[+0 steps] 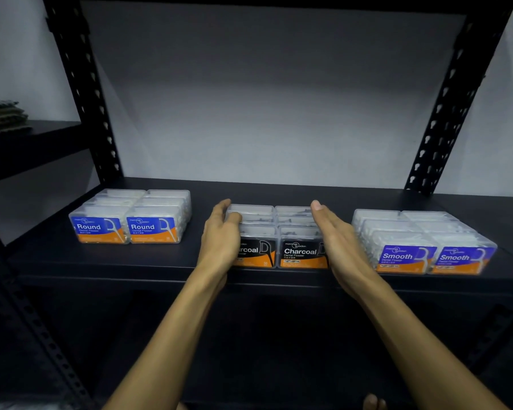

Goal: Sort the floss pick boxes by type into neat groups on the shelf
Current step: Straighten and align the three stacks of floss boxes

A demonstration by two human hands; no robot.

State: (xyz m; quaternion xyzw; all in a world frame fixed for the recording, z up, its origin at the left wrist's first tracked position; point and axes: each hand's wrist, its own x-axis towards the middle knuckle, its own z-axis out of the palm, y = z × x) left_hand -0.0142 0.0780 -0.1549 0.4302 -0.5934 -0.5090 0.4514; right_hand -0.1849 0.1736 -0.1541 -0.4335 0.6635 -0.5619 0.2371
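Three groups of clear floss pick boxes stand on the black shelf [279, 190]. The blue "Round" boxes [131, 216] are at the left, the black "Charcoal" boxes [279, 235] in the middle, the purple "Smooth" boxes [421, 241] at the right. Each group is two columns wide and several rows deep. My left hand [221, 232] presses flat against the left side of the Charcoal group, thumb on top of a box. My right hand [335, 235] lies with straight fingers against the group's right side.
Black perforated uprights [80, 84] frame the shelf at both sides, with a pale wall behind. A neighbouring shelf at the far left holds a dark folded stack [3, 115]. Bare shelf shows between the groups and behind them.
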